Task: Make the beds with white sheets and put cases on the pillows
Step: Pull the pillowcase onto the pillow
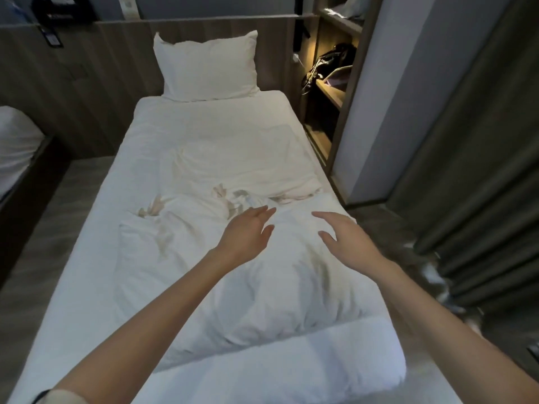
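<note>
A single bed [87,258] covered with a white fitted sheet runs away from me. A cased white pillow [207,65] stands propped against the wooden headboard at the far end. A rumpled white duvet [233,287] lies bunched over the near half of the bed, with a flatter folded part [239,164] farther up. My left hand [248,231] and my right hand [341,237] hover just above the duvet's far edge. Both have fingers spread and hold nothing.
A wooden shelf unit [329,91] with a black bag [329,64] under a light stands right of the bed. A dark curtain [481,170] hangs at the right. Another white bed's corner [14,147] shows at the left across a floor strip.
</note>
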The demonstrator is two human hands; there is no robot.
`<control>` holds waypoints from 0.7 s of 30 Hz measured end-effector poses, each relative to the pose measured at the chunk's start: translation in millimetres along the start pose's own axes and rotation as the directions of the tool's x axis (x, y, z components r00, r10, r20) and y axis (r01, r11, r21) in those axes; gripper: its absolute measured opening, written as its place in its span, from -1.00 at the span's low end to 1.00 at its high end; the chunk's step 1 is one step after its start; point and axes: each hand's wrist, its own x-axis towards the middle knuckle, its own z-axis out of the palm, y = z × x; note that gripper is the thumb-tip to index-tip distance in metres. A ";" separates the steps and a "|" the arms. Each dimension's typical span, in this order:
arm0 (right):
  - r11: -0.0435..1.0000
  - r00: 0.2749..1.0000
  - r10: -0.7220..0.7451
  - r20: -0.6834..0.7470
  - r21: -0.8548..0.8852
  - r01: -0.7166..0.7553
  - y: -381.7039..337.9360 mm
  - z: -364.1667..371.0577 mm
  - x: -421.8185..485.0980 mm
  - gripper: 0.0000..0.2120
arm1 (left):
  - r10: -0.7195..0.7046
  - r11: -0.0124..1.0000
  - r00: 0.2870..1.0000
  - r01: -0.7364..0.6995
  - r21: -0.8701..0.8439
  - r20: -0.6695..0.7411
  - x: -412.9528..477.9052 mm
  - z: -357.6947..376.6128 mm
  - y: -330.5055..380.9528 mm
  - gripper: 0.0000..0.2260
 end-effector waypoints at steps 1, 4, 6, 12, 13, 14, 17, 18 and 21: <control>1.000 1.000 0.003 0.000 -0.026 -0.003 12.5 -9.4 -11.5 -0.59 | 0.004 1.000 1.000 -0.004 0.001 -0.007 3.8 4.8 19.8 -0.57; 0.997 0.999 0.031 0.012 -0.071 -0.030 54.6 -39.3 -47.2 -0.59 | -0.009 1.000 1.000 0.008 -0.020 -0.022 12.8 24.7 86.0 -0.57; 0.997 1.000 0.025 0.015 -0.069 -0.024 84.8 -59.9 -69.8 -0.59 | -0.037 0.998 0.999 0.036 -0.043 -0.024 16.1 42.9 130.0 -0.57; 0.996 0.994 -0.032 0.101 -0.085 0.041 156.4 -125.1 -120.8 -0.58 | -0.192 0.973 0.980 0.183 -0.141 -0.050 18.0 86.6 230.0 -0.58; 0.995 0.993 -0.041 0.110 -0.089 0.051 164.6 -134.3 -126.6 -0.58 | -0.217 0.965 0.975 0.207 -0.164 -0.047 18.7 90.8 241.3 -0.58; 0.994 0.992 -0.049 0.116 -0.090 0.060 173.2 -141.9 -130.3 -0.58 | -0.238 0.956 0.970 0.226 -0.189 -0.046 20.1 95.0 250.8 -0.58; 0.991 0.986 -0.075 0.147 -0.097 0.090 199.2 -157.7 -130.1 -0.59 | -0.286 0.933 0.957 0.267 -0.241 -0.045 28.1 107.5 269.3 -0.59; 0.990 0.983 -0.085 0.162 -0.098 0.101 207.8 -160.9 -126.9 -0.58 | -0.306 0.925 0.951 0.287 -0.248 -0.043 31.6 111.5 273.5 -0.60; 0.989 0.974 -0.105 0.199 -0.078 0.122 231.3 -167.0 -112.4 -0.57 | -0.366 0.906 0.929 0.345 -0.245 -0.044 46.8 123.3 283.6 -0.60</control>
